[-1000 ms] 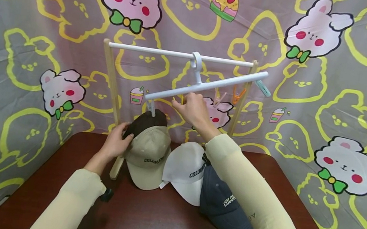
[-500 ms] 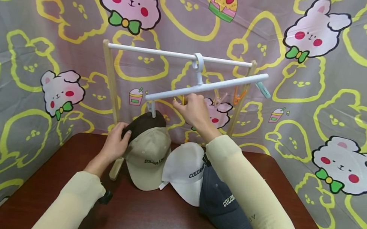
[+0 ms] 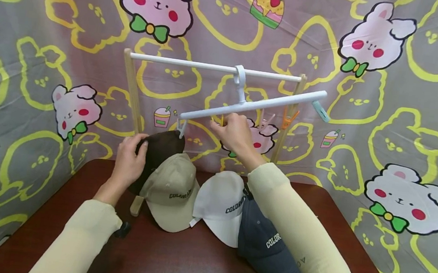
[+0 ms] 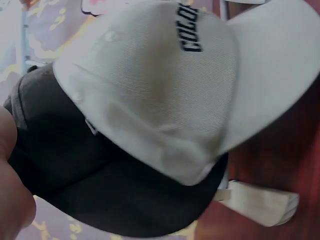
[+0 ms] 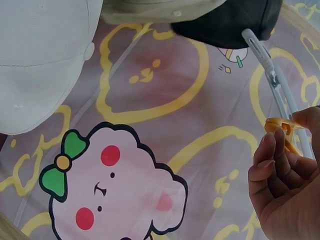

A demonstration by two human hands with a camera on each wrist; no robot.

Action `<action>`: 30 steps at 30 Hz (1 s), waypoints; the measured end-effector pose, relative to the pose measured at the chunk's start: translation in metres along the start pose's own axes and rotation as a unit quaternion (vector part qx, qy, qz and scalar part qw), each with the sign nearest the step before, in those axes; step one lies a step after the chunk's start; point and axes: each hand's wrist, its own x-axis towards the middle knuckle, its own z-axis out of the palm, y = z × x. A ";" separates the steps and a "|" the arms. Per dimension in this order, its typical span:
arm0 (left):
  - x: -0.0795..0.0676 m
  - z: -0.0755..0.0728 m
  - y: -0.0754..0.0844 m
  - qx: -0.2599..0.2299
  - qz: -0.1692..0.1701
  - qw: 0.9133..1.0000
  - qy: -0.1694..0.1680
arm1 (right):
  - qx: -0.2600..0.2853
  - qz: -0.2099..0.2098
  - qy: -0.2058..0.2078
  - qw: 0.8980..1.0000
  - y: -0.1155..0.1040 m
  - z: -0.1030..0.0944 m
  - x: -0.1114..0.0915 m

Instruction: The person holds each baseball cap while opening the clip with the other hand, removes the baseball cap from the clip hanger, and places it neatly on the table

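Note:
My left hand [image 3: 129,158] grips the edge of a dark brown cap [image 3: 159,147]; its fingertips show at the left of the left wrist view. A pale clip [image 3: 181,130] at the low end of the white hanger [image 3: 263,105] is on that cap's edge. A beige cap [image 3: 170,189] overlaps the front of the brown one. Under the hanger bar, my right hand [image 3: 237,134] pinches a yellow-orange clip [image 5: 280,124], best seen in the right wrist view. The hanger tilts down to the left, hooked on the rack's rail [image 3: 178,62].
A white cap [image 3: 220,199] and a navy cap [image 3: 267,245] lie on the brown table [image 3: 172,262], the navy one partly behind my right sleeve. Pink [image 3: 267,121], orange [image 3: 290,118] and teal [image 3: 321,112] clips hang along the hanger's right side. The rack has wooden posts [image 3: 132,95].
My left hand has drawn the brown cap to the left, so more of it shows behind the beige cap. The beige cap has shifted slightly left and down. The hanger has slid a little right.

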 end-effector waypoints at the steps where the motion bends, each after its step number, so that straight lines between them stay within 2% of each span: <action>1: 0.001 -0.003 0.001 0.005 0.009 1.000 0.006 | -0.001 -0.001 0.002 1.000 0.000 0.001 0.000; 6: 0.007 -0.016 0.009 0.019 0.047 0.998 0.036 | -0.020 -0.008 0.001 1.000 -0.001 0.007 0.002; 9: 0.008 -0.021 0.013 0.011 0.057 0.997 0.044 | -0.018 -0.015 0.000 1.000 -0.002 0.013 0.002; 15: 0.003 -0.023 0.022 -0.012 0.045 0.999 0.027 | -0.018 -0.012 0.001 1.000 -0.006 0.024 0.000; 22: -0.002 -0.027 0.034 -0.033 0.052 0.998 0.018 | -0.017 0.012 -0.057 0.998 -0.019 0.033 -0.002; 30: -0.005 -0.027 0.038 -0.040 0.065 0.997 0.016 | 0.036 -0.019 -0.072 0.997 -0.043 0.049 -0.003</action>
